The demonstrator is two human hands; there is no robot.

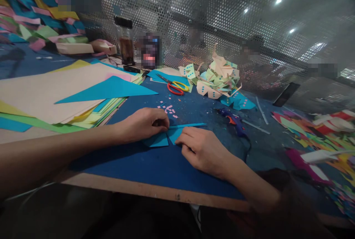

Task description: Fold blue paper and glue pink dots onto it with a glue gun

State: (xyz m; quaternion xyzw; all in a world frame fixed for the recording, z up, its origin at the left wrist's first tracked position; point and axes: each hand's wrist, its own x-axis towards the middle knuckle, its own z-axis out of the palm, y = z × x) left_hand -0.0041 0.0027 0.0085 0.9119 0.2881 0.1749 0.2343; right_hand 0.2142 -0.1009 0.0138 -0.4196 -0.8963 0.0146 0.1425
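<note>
Before a jar (pixel 124 33) of brown contents (pixel 127 51), left hand (pixel 145 121) and right hand (pixel 204 150), curled, hold blue paper (pixel 159 141).

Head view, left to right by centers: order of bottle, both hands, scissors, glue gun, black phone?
Black-lidded bottle → left hand → scissors → right hand → glue gun → black phone.
</note>
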